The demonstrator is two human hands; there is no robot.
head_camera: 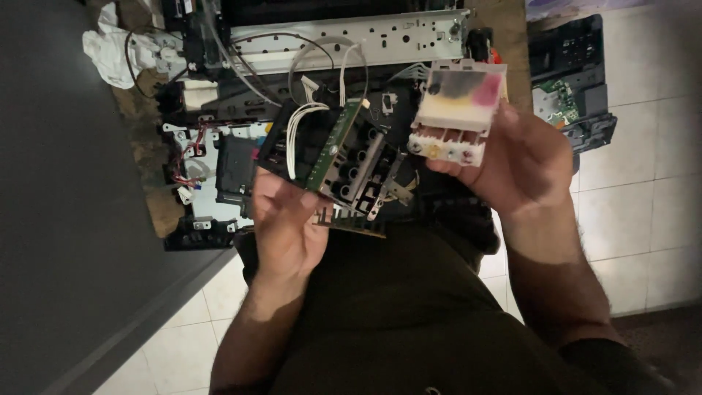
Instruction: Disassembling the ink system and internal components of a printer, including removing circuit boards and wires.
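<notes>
Head-camera footage, looking down past dark trousers (409,322), showed two bare hands raised over a dismantled printer. The left hand (284,219) was closed around the lower edge of a black print-head carriage (344,164), thumb on one side and fingers wrapped beneath, so that the carriage was held tilted. A narrow green circuit board (338,143) was seen fixed along the carriage's upper side, and white ribbon cables (296,132) were looped from it back toward the machine. The right hand (523,164) was clamped on a whitish translucent ink damper block (459,110), gripped from below with fingertips at its lower row of ports; dark and pink ink stains were visible across its top. The block was held just beside the carriage, whether touching it could not be told. Behind both hands, the opened printer chassis (219,168) was laid on the tiled floor (636,212), with a long perforated metal rail (351,40) across its top. A crumpled white cloth (110,51) was seen at the upper left, and a separate black housing part (574,80) at the upper right.
</notes>
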